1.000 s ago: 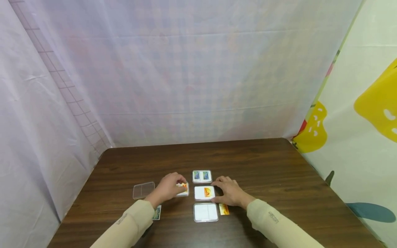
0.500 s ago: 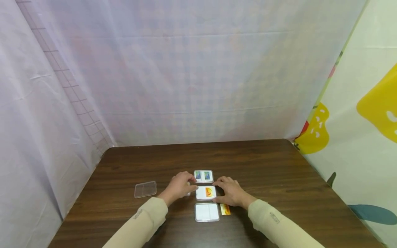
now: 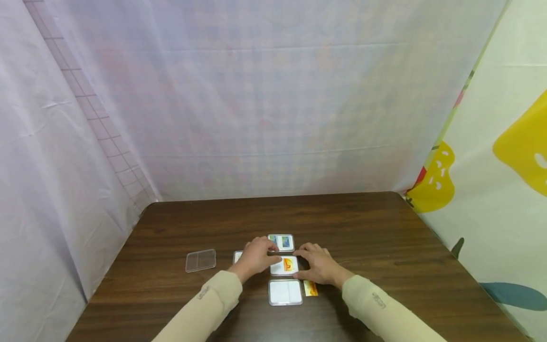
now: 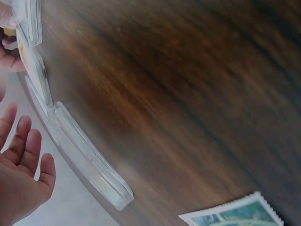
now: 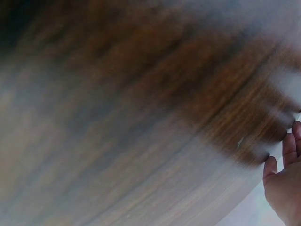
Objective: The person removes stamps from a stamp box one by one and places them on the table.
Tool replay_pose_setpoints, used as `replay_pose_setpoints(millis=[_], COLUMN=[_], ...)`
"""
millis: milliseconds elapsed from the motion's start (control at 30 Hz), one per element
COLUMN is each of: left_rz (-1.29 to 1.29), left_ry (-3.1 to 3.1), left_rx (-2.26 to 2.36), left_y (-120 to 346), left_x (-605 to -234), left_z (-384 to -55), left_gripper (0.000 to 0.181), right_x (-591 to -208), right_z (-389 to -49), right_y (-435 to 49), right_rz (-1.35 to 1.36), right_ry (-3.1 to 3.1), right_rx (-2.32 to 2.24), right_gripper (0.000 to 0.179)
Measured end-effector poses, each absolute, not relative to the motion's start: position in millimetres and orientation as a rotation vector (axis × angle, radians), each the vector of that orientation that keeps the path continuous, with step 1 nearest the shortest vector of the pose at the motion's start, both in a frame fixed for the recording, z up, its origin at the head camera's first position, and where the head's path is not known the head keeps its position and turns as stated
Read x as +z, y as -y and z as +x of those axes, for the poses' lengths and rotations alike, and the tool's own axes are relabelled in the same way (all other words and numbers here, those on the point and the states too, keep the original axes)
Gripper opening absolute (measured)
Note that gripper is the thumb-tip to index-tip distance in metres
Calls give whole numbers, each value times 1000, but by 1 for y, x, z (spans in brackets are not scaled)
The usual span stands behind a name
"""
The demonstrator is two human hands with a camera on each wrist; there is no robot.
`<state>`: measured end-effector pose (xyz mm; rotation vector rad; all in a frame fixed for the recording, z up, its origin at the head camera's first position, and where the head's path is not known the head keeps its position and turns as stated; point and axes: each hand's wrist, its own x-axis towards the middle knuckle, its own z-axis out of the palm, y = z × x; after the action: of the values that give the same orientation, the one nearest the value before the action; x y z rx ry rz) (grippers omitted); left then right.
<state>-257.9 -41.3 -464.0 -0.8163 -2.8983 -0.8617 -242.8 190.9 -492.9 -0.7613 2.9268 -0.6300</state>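
Note:
In the head view, a clear plastic stamp case with a white insert and an orange stamp lies in the middle of a row. My right hand grips its right side between thumb and fingers. My left hand is over its left end, fingers loosely bent, holding nothing I can make out. Another stamp case is partly hidden under the left hand. A case with two blue-green stamps sits behind, its left part beneath the left fingers. In front lies a case with a blank white insert.
A clear lid lies to the left on the dark wooden table. An orange-yellow stamp lies right of the front case. A green-blue stamp shows in the left wrist view. A white curtain hangs behind the table.
My left hand has moved right, from the left stamp case to the left end of the middle one. The right hand stays at the middle case.

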Motion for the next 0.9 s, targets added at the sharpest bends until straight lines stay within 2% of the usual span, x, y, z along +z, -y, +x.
replay_pose_setpoints(millis=[900], left_rz=[-835], left_ry=[2922], left_rx=[-778], left_y=[26], left_x=[-472], left_z=[-260], left_gripper=[23], right_x=[-497], right_z=[-246], right_y=[-191], right_rz=[-748], right_ry=[-2927], right_rx=[-622], right_gripper=[61])
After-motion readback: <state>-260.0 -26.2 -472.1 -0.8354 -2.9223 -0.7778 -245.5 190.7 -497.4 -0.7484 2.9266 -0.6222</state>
